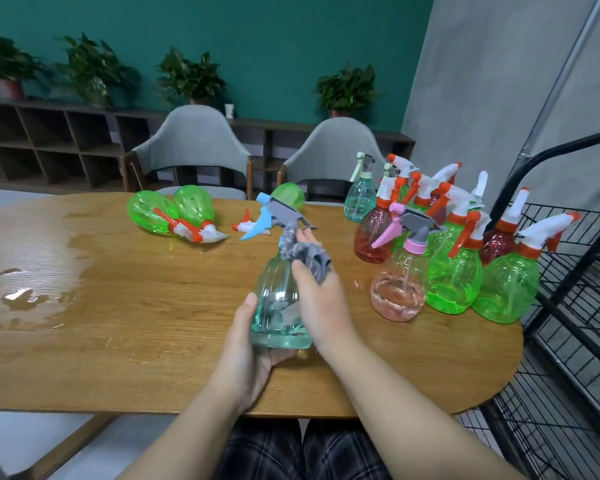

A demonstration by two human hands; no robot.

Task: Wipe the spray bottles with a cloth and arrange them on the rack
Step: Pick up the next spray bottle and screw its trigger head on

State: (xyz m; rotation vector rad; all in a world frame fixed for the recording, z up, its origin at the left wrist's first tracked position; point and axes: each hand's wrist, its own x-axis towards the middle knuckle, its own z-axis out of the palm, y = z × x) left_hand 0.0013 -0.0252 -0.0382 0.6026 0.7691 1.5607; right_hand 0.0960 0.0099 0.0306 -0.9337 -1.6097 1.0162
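Spray bottle of clear teal plastic [278, 299] stands tilted in our grasp above the near middle of the wooden table [146, 323], its blue trigger and grey head pointing left. Our left hand [248, 344] cups its base from below, thumb up the side. Our right hand [317, 299] presses a crumpled grey cloth [305, 254] against the neck and shoulder, fingers curled round the cloth. Much of the neck is hidden behind that cloth, and our right palm covers the bottle's right flank.

On the table's right end a crowd of upright bottles [458, 258] overlaps, green, red, pink and teal; we cannot count them surely, since the rear ones are screened by those in front. Three green bottles [167, 213] lie on their sides at the far edge, the third partly hidden behind the blue trigger. A black wire rack [568, 306] stands at the right, cut off by the frame edge.

Puddles of water [21, 296] gleam on the table's left part. Beyond it are two grey chairs [194, 140], low dark cubby shelves [49, 140] with blurred potted plants [187, 77] on top, a teal wall, and a grey curtain to the right.
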